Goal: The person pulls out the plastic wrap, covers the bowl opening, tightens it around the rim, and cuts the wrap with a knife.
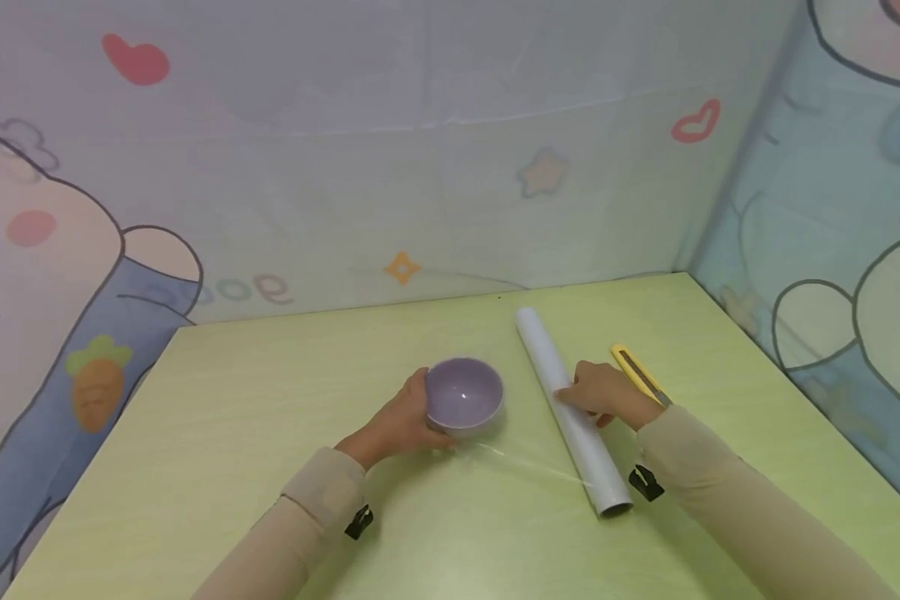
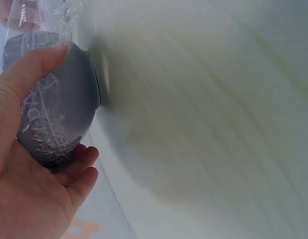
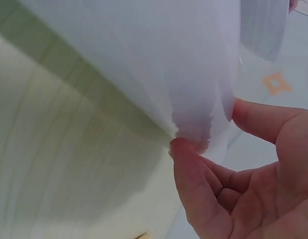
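A lilac bowl (image 1: 465, 396) stands tilted in my left hand (image 1: 405, 421), which grips its left side with thumb and fingers. Crinkled clear cling film (image 2: 47, 112) clings to the bowl's outside in the left wrist view. From the bowl a thin sheet of film stretches across to a long white roll of cling film (image 1: 576, 417) on the right. My right hand (image 1: 607, 392) holds that roll near its middle, thumb and finger on either side of it in the right wrist view. Part of the roll's far side is hidden.
A yellow utility knife (image 1: 636, 372) lies on the table just beyond my right wrist. The light green table (image 1: 217, 433) meets a cartoon-printed cloth (image 1: 330, 208) at the back and on both sides.
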{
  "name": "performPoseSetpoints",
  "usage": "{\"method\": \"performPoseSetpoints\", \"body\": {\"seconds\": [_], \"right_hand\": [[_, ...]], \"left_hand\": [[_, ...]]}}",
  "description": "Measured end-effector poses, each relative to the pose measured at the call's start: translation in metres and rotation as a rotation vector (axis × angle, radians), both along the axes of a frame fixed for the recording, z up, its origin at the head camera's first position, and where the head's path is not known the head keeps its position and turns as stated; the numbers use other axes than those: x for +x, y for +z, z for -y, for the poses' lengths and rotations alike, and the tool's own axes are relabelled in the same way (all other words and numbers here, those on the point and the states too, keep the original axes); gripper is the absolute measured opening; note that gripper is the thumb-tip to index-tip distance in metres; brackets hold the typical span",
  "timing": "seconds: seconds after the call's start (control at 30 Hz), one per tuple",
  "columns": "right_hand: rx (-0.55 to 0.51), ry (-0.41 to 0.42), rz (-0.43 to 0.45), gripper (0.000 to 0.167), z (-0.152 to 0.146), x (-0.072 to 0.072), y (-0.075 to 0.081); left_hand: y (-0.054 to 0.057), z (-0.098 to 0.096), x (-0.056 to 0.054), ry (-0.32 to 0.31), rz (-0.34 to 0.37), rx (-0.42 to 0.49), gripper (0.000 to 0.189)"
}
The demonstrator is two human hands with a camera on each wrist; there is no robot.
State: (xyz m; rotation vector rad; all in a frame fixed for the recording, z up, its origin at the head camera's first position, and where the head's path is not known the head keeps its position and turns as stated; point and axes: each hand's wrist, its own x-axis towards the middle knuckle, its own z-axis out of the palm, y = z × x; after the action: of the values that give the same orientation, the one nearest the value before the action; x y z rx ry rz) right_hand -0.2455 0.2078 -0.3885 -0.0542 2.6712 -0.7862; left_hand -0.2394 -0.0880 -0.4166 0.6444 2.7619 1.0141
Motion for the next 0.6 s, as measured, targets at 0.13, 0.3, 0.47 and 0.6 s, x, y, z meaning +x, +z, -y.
{"method": "performPoseSetpoints", "body": {"seconds": [0.13, 0.3, 0.47, 0.6], "right_hand": [[-0.057, 0.01, 0.063, 0.042, -0.006, 0.006, -0.004], [-0.135, 0.026, 0.121, 0.047, -0.011, 0.009, -0.008], [-0.196, 0.0, 0.127, 0.049, -0.011, 0.008, -0.007], [-0.129, -0.007, 0.061, 0.046, -0.009, 0.008, -0.006]], "left_hand": [[-0.001, 0.0, 0.001, 0.002, 0.003, -0.004, 0.108], [0.0, 0.0, 0.002, -0.005, -0.003, -0.017, 0.109], [0.001, 0.0, 0.002, -0.008, -0.004, -0.039, 0.11], [0.003, 0.002, 0.003, -0.012, -0.009, -0.066, 0.113]]}}
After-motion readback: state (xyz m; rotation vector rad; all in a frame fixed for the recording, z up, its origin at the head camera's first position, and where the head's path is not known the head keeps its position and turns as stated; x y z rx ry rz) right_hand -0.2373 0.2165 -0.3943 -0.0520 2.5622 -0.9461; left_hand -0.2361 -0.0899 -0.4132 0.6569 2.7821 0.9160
